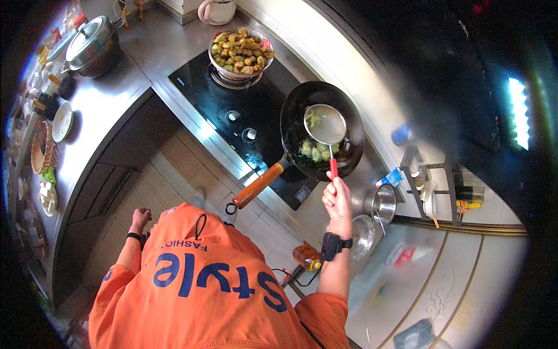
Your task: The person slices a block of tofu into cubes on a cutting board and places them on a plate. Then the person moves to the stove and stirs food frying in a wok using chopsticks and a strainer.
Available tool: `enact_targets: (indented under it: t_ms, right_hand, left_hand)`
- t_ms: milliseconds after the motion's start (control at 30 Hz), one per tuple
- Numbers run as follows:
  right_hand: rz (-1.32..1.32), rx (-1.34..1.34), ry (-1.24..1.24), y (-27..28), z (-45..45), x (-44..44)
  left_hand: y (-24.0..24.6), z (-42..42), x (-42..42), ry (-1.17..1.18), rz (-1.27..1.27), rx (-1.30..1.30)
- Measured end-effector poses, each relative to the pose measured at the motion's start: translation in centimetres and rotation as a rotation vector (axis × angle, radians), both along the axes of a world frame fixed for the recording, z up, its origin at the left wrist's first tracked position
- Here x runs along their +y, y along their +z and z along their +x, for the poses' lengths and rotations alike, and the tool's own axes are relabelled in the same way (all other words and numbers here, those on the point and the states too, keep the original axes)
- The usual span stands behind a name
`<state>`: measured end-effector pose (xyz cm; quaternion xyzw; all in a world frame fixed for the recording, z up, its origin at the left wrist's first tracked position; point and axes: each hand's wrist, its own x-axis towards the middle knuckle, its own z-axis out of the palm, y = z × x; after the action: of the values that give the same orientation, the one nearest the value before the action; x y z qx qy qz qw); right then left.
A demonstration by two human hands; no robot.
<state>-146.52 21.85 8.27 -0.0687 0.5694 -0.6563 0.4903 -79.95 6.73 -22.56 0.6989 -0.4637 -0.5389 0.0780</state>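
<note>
My right hand [337, 198] grips the red handle of a round mesh strainer [325, 124]. The strainer is over a black wok [293, 126], and some pale green pieces show at its left side. Below its rim, battered pieces [314, 151] lie in bubbling oil in the wok. The wok sits on the right side of a black glass gas hob [209, 98], its wooden handle [257, 186] pointing towards me. My left hand [141, 217] hangs beside my body with curled fingers, and nothing shows in it.
A bowl heaped with fried pieces [242, 50] stands on the hob's other burner. Metal bowls [384, 203] sit right of the wok. On the left counter are a lidded pot [93, 48], a white plate [63, 122] and a basket [41, 148]. An oil bottle [306, 256] stands low beside me.
</note>
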Motion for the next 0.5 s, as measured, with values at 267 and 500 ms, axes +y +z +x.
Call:
enact_targets:
  t_ms: [267,500]
  right_hand:
    - [0.166,0.219,-0.029,3.7,-1.2,4.4]
    - [0.22,0.176,0.083,3.2,-0.1,6.2]
  left_hand:
    - [-1.9,0.2,-0.2,0.024,0.077,0.04]
    - [-2.2,0.0,0.4,0.042,0.056,0.085]
